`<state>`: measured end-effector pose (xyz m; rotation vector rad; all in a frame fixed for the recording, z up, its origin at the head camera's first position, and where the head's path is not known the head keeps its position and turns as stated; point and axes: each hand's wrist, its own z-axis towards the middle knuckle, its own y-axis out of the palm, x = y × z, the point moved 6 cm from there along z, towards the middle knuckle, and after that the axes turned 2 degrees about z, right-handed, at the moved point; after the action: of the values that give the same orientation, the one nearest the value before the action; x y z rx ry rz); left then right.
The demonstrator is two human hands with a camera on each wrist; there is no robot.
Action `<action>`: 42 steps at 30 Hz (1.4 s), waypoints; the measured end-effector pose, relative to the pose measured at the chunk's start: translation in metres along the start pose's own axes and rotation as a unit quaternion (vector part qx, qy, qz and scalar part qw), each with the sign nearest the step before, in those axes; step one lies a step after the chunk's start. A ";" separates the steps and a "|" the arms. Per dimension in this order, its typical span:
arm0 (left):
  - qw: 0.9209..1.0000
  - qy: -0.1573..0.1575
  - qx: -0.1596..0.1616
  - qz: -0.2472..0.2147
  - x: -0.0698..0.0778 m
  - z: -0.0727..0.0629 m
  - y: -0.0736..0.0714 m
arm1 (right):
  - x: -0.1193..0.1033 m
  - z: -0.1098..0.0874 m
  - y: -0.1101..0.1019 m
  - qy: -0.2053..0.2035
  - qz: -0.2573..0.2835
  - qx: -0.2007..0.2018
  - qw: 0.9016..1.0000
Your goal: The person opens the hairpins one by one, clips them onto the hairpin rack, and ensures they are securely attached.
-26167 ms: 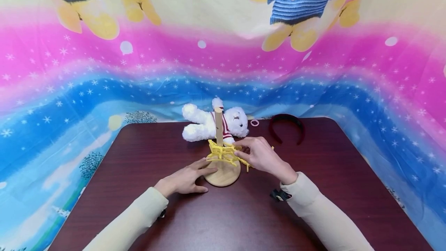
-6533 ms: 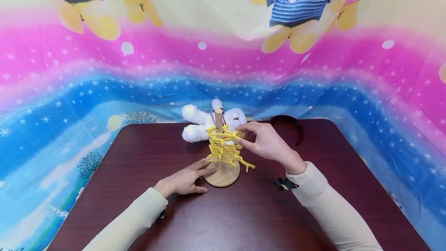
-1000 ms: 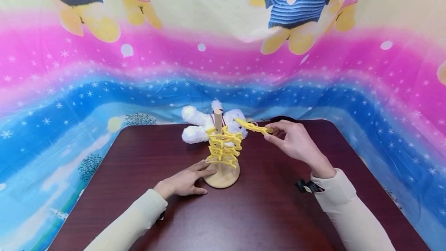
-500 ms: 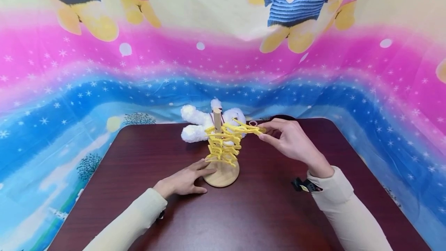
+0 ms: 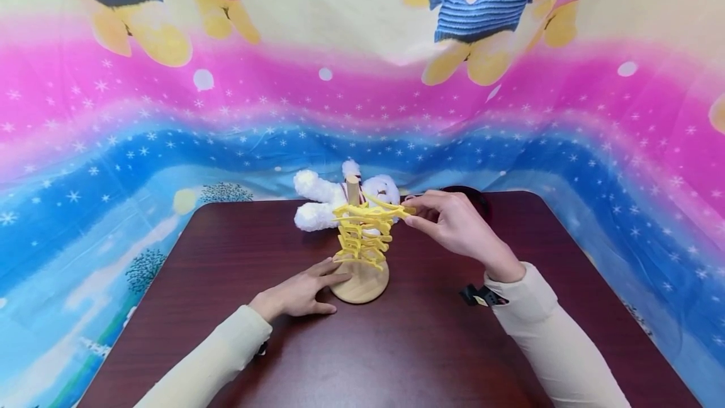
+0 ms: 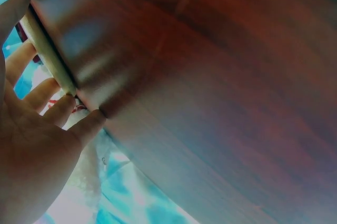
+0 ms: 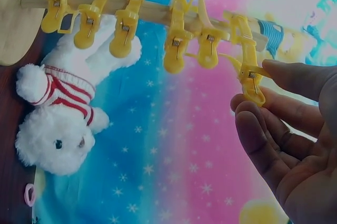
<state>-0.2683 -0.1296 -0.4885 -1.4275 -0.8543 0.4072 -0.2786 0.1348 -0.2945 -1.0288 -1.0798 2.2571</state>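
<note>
A wooden post (image 5: 352, 191) stands upright on a round wooden base (image 5: 362, 288). Several yellow spring clips (image 7: 122, 37) are clamped one above another along it. Between thumb and fingers, my right hand (image 5: 455, 225) pinches another yellow spring clip (image 7: 251, 79) by its handles. That clip's jaws are at the post, above the others; whether they grip the wood is unclear. My left hand (image 5: 297, 293) lies beside the base with fingers extended, their tips touching its left edge. In the left wrist view, the base (image 6: 50, 56) shows edge-on behind spread fingers.
Behind the post a white teddy bear (image 5: 314, 216) in a striped top lies on its side. A dark red headband (image 5: 476, 194) is at the table's back, partly behind the right hand. A pink ring (image 7: 30, 195) lies near the bear's head. Printed cloth surrounds the dark table (image 5: 226, 238).
Within the last second my right hand has carried the clip left to the post. Since the oldest frame, clips have been added higher up. The left hand keeps its place.
</note>
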 end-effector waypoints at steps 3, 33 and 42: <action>1.000 -0.005 -0.004 -0.001 0.000 0.000 0.000 | -0.002 0.003 0.002 -0.005 -0.001 -0.001 1.000; 1.000 -0.007 -0.007 0.001 0.000 -0.001 0.001 | -0.019 0.024 0.020 -0.019 0.008 -0.010 1.000; 1.000 -0.009 -0.009 -0.001 0.000 -0.001 0.000 | -0.016 0.026 0.021 -0.006 0.013 -0.010 1.000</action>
<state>-0.2674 -0.1304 -0.4885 -1.4405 -0.8753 0.4117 -0.2901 0.0996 -0.2931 -1.0438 -1.1031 2.2795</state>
